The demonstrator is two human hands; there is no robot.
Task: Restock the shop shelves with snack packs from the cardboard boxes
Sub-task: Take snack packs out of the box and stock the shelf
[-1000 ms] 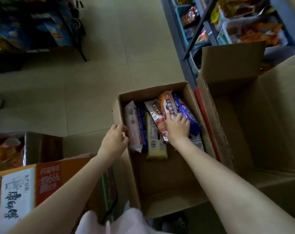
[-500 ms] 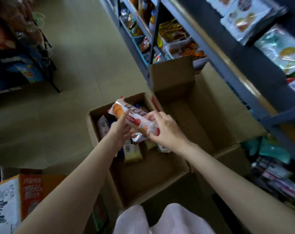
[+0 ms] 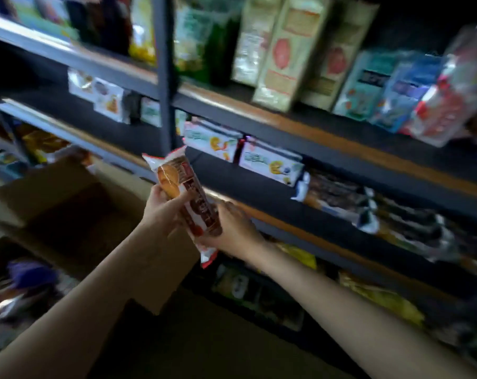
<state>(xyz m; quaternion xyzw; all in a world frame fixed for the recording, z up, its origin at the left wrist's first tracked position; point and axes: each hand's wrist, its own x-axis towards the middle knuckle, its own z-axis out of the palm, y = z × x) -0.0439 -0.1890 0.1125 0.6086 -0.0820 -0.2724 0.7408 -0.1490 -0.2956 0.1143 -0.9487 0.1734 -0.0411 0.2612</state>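
A long red and white snack pack (image 3: 189, 198) with biscuits printed on it stands nearly upright in front of the shelves. My left hand (image 3: 160, 207) grips its upper part from the left. My right hand (image 3: 231, 228) holds its lower end from the right. Behind the pack runs a dark shelf (image 3: 327, 146) with an orange front strip, bearing white snack packs (image 3: 270, 165). An open cardboard box (image 3: 62, 192) stands at the left, below my left hand.
Tall beige and blue packets (image 3: 286, 50) fill the upper shelf. Dark wrapped packs (image 3: 368, 206) lie on the shelf at the right, yellow bags (image 3: 382, 296) below them. A grey upright post (image 3: 163, 64) divides the shelving. The view is blurred.
I have lifted the pack out of the cardboard box with both hands, and the view has swung up from the box to the shelves.
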